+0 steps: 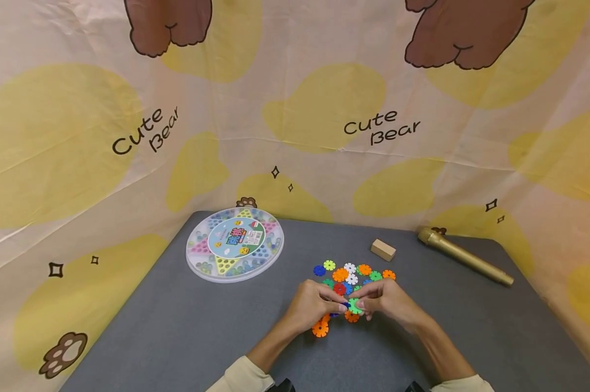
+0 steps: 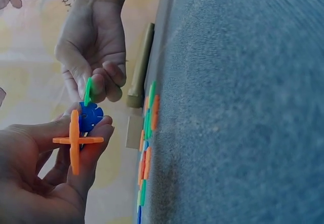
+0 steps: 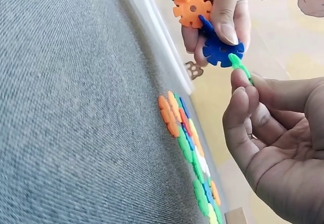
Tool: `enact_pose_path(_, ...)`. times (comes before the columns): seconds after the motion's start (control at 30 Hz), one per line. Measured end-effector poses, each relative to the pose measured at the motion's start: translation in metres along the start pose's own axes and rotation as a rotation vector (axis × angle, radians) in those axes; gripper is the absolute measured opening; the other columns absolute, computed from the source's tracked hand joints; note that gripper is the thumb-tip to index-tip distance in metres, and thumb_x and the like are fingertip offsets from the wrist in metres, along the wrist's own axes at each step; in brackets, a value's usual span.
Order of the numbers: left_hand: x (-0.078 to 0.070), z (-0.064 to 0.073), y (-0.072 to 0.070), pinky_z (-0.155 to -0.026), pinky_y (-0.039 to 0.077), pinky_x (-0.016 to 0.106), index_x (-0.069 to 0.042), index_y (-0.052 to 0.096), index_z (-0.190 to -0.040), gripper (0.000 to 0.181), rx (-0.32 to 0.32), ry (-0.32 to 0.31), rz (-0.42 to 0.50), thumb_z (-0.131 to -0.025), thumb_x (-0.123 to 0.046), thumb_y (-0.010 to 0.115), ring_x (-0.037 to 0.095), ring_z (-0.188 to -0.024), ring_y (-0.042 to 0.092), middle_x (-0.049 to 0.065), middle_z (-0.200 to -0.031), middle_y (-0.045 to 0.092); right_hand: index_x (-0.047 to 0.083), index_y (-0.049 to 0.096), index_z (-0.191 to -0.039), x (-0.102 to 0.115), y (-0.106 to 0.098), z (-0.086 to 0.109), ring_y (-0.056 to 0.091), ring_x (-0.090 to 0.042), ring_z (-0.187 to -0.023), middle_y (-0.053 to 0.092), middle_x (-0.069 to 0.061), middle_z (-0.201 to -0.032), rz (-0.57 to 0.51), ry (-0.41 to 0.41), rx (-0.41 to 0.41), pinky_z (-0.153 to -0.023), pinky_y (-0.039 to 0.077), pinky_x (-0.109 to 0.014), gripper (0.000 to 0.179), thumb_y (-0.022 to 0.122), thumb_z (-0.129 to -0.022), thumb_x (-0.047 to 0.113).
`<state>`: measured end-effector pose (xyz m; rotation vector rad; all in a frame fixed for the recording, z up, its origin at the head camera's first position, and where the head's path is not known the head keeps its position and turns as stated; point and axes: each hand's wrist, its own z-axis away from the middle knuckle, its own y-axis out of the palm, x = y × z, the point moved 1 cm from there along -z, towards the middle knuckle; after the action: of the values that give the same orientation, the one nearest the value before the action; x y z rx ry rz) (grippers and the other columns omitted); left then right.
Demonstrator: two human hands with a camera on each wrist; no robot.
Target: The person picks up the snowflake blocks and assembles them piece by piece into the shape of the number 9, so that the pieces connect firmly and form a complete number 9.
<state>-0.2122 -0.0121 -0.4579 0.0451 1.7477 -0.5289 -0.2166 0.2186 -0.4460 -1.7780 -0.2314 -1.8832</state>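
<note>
Pinched in my left hand (image 1: 306, 307) is a small chain of notched plastic snowflake discs. Its blue disc (image 3: 223, 52) sits between thumb and fingers, joined to orange discs (image 2: 75, 155) slotted crosswise. My right hand (image 1: 395, 305) pinches a green snowflake disc (image 1: 354, 306) by thumb and fingertips. The green disc's edge meets the blue disc's rim in the right wrist view. Both wrist views show the joined pieces raised above the table. Just beyond the hands lie loose discs, among them a red disc (image 1: 340, 289), a white disc (image 1: 350, 268) and a yellow-green disc (image 1: 329, 265).
A round, clear-lidded marble board game (image 1: 236, 275) lies at the back left of the grey table (image 1: 187, 332). Behind the loose discs is a wooden block (image 1: 383, 250). A gold microphone-shaped stick (image 1: 466, 257) rests at the back right, near the printed cloth wall (image 1: 314, 179).
</note>
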Motion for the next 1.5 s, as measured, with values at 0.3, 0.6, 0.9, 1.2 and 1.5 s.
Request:
enact_pose_path(0.3, -0.003, 0.000, 0.000, -0.060, 0.056, 0.020, -0.005, 0.086, -0.087, 0.006, 0.003, 0.024, -0.012, -0.083, -0.005, 0.090, 0.002, -0.066, 0.068, 0.001, -0.079, 0.080, -0.010, 0.074, -0.120, -0.003, 0.003, -0.003, 0.066, -0.019, -0.069, 0.076, -0.011, -0.090, -0.004, 0.002, 0.017, -0.070, 0.061, -0.035, 0.027, 0.069, -0.100, 0.006)
enact_pose_path(0.6, 0.000, 0.000, 0.000, -0.067, 0.057, 0.021, -0.010, 0.085, -0.092, 0.004, -0.038, -0.003, 0.069, -0.088, -0.009, 0.086, 0.011, -0.071, 0.070, 0.000, -0.089, 0.079, 0.000, 0.072, -0.129, 0.000, 0.000, -0.002, 0.067, -0.025, -0.082, 0.074, -0.008, -0.102, 0.051, 0.024, -0.025, -0.081, 0.059, -0.041, 0.034, 0.070, -0.102, 0.020)
enact_pose_path(0.9, -0.004, 0.002, 0.002, -0.066, 0.059, 0.023, -0.009, 0.082, -0.105, 0.015, -0.043, -0.020, 0.131, -0.091, -0.013, 0.085, 0.019, -0.078, 0.075, 0.005, -0.101, 0.080, -0.005, 0.070, -0.129, -0.001, -0.003, -0.002, 0.068, -0.031, -0.089, 0.077, -0.012, -0.101, 0.001, 0.049, -0.123, -0.083, 0.060, -0.037, 0.038, 0.075, -0.099, 0.018)
enact_pose_path(1.2, -0.002, 0.002, 0.000, -0.074, 0.058, 0.022, -0.010, 0.082, -0.109, 0.018, -0.024, -0.030, 0.095, -0.099, -0.024, 0.076, 0.005, -0.084, 0.071, 0.003, -0.101, 0.080, -0.002, 0.074, -0.122, 0.002, 0.003, -0.002, 0.068, -0.032, -0.090, 0.075, -0.007, -0.104, 0.001, 0.012, -0.044, -0.082, 0.059, -0.039, 0.031, 0.075, -0.099, 0.018)
enact_pose_path(1.5, -0.002, 0.001, -0.001, -0.075, 0.055, 0.017, -0.004, 0.082, -0.107, 0.016, -0.025, -0.049, 0.163, -0.094, -0.012, 0.079, 0.008, -0.082, 0.071, 0.009, -0.098, 0.080, -0.004, 0.072, -0.124, 0.000, 0.003, -0.002, 0.070, -0.032, -0.087, 0.076, -0.011, -0.105, 0.015, -0.010, -0.047, -0.078, 0.061, -0.040, 0.033, 0.075, -0.099, 0.017)
